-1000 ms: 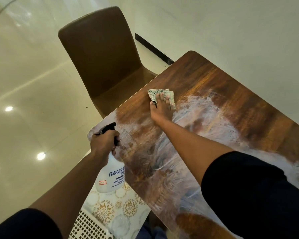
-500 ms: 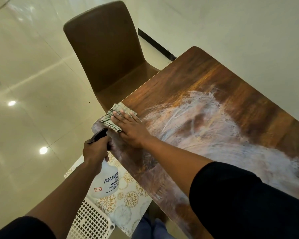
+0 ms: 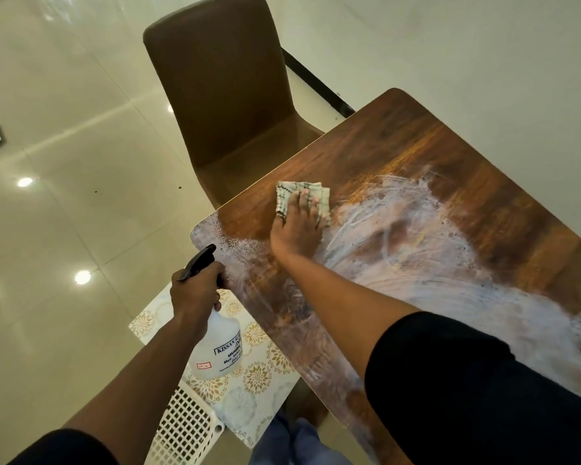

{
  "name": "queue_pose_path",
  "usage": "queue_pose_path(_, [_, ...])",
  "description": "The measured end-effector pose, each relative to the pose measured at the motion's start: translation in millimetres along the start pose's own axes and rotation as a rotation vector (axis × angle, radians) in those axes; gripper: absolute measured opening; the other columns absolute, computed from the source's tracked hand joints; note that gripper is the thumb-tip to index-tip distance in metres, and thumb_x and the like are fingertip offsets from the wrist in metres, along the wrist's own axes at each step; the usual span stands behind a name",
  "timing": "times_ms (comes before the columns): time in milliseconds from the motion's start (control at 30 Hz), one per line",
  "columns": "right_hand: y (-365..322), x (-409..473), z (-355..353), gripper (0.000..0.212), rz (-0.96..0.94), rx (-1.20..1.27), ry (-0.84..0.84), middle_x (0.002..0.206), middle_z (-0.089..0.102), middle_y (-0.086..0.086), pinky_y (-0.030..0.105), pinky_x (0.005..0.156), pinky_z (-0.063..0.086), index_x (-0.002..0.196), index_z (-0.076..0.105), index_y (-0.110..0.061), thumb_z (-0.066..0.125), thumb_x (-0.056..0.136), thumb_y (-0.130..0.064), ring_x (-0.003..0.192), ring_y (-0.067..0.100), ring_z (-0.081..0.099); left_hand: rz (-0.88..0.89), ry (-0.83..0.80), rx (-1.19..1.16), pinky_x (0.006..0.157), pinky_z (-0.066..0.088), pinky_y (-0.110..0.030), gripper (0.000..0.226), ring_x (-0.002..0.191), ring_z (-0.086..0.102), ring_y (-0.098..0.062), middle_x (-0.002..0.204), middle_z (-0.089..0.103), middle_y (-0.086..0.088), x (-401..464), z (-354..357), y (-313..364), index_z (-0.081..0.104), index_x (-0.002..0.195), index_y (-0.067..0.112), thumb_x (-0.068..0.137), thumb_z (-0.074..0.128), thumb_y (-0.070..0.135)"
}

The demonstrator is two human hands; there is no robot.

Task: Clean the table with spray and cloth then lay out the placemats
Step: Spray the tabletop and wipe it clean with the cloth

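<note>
**Two hands busy, one table mid-wipe**

Right hand (image 3: 296, 226) presses flat, fingers spread, on the cloth (image 3: 301, 199) at the table's (image 3: 450, 156) ten o'clock. Left hand (image 3: 195, 290) grips the spray bottle (image 3: 217, 344) off the edge at seven o'clock, probably ready to respray. Placemats (image 3: 249, 374) wait below.

Fig. layout, head view. Table (image 3: 399, 146) fills the right half, one corner pointing to the upper centre, another corner at centre-left. Chair (image 3: 222, 95) stands behind the table's left edge, seat partly under it. Cloth (image 3: 302, 196) lies on the table nr that left edge, w/ the right hand (image 3: 296, 229) flat on top of it. Left hand (image 3: 195, 290) holds the spray bottle (image 3: 218, 347) off the table, just left of the centre-left corner. Below the bottle, on the floor (image 3: 64, 229): placemat (image 3: 255, 374), w/ a basket (image 3: 182, 427) overlapping its near-left side. Wall (image 3: 467, 45) runs behind the table, at right.
</note>
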State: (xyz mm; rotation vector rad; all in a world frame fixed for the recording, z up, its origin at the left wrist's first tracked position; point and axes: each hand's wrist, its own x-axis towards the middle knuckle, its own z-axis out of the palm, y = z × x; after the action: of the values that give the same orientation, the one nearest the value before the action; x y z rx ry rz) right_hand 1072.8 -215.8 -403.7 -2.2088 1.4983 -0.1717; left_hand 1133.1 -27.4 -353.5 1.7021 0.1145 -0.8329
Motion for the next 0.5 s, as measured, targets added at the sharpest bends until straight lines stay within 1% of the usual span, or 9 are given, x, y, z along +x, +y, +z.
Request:
queue_pose_path(67, [-26.1,-24.4,15.9,0.071,-0.148,0.001,-0.069,0.173,0.015,-0.001,0.050,0.128,0.003,0.165,0.016,-0.026,0.048,0.102,-0.038,0.159,0.025,0.010,0.014,0.024,0.010,0.054,0.038,-0.032,0.038,0.065,0.050,-0.030,0.064,0.069,-0.013,0.6,-7.4,-2.2,0.081,0.095,0.042,0.095,0.066,0.007])
queue_pose_path(100, [-39.2,-34.4,24.1,0.070,-0.238,0.009,-0.133,0.173,0.014,-0.002,0.049,0.127,0.001,0.165,0.015,-0.027,0.045,0.103,-0.041,0.159,0.024,0.009,0.020,0.036,0.020,0.055,0.038,-0.032,0.042,0.067,0.051,-0.031,0.061,0.068,-0.008,0.6,-10.6,-2.2,0.082,0.086,0.045,0.095,0.066,0.007])
queue_pose_path(167, [-60.8,-47.5,37.8,0.065,-0.391,0.014,-0.251,0.173,0.009,-0.005,0.047,0.128,-0.004,0.165,0.016,-0.029,0.033,0.106,-0.053,0.160,0.020,0.001,0.007,0.066,0.032,0.055,0.037,-0.033,0.055,0.072,0.052,-0.034,0.056,0.068,-0.003,0.6,-17.1,-2.3,0.077,0.059,0.049,0.095,0.068,0.008])
queue_pose_path(200, [-67.1,-51.2,43.0,0.064,-0.475,-0.017,-0.286,0.174,0.007,-0.006,0.047,0.128,-0.004,0.165,0.017,-0.029,0.031,0.107,-0.052,0.160,0.018,-0.002,-0.003,0.081,0.030,0.055,0.037,-0.033,0.059,0.073,0.051,-0.034,0.055,0.068,-0.002,0.0,-20.4,-2.4,0.075,0.053,0.049,0.095,0.068,0.009])
queue_pose_path(233, [-69.7,-54.0,48.2,0.063,-0.564,-0.067,-0.311,0.174,0.006,-0.007,0.046,0.128,-0.003,0.165,0.017,-0.029,0.034,0.107,-0.045,0.160,0.016,-0.004,-0.013,0.101,0.027,0.055,0.037,-0.033,0.059,0.073,0.050,-0.034,0.054,0.067,-0.002,-0.8,-24.9,-3.3,0.074,0.050,0.048,0.094,0.069,0.009])
queue_pose_path(300, [-64.6,-56.6,52.2,0.066,-0.703,-0.122,-0.349,0.174,0.004,-0.009,0.043,0.128,-0.004,0.166,0.016,-0.030,0.040,0.104,-0.033,0.160,0.014,-0.004,-0.023,0.128,0.027,0.056,0.037,-0.032,0.058,0.073,0.050,-0.033,0.054,0.068,-0.002,-0.8,-33.2,-6.9,0.074,0.050,0.048,0.093,0.069,0.010])
queue_pose_path(400, [-39.8,-47.4,41.7,0.068,-0.849,-0.150,-0.372,0.173,0.006,-0.012,0.036,0.126,-0.011,0.165,0.018,-0.033,0.045,0.103,-0.029,0.160,0.011,-0.003,-0.011,0.111,0.017,0.055,0.037,-0.031,0.058,0.075,0.050,-0.034,0.055,0.068,-0.002,-3.5,-39.8,-8.2,0.075,0.053,0.049,0.095,0.068,0.010])
queue_pose_path(467, [-18.9,-34.3,27.8,0.069,-0.893,-0.173,-0.400,0.172,0.005,-0.014,0.033,0.124,-0.012,0.165,0.015,-0.035,0.046,0.103,-0.029,0.160,0.011,-0.001,-0.019,0.075,0.010,0.053,0.036,-0.030,0.060,0.077,0.050,-0.035,0.056,0.068,-0.002,-7.2,-39.2,-8.0,0.076,0.055,0.051,0.098,0.068,0.009])
queue_pose_path(500, [-8.6,-28.6,20.7,0.070,-0.876,-0.170,-0.410,0.172,0.004,-0.014,0.034,0.124,-0.011,0.165,0.014,-0.035,0.047,0.104,-0.028,0.159,0.012,-0.002,-0.027,0.072,0.014,0.052,0.036,-0.030,0.058,0.077,0.050,-0.035,0.056,0.068,-0.002,-7.6,-38.6,-8.6,0.077,0.056,0.049,0.098,0.068,0.009])
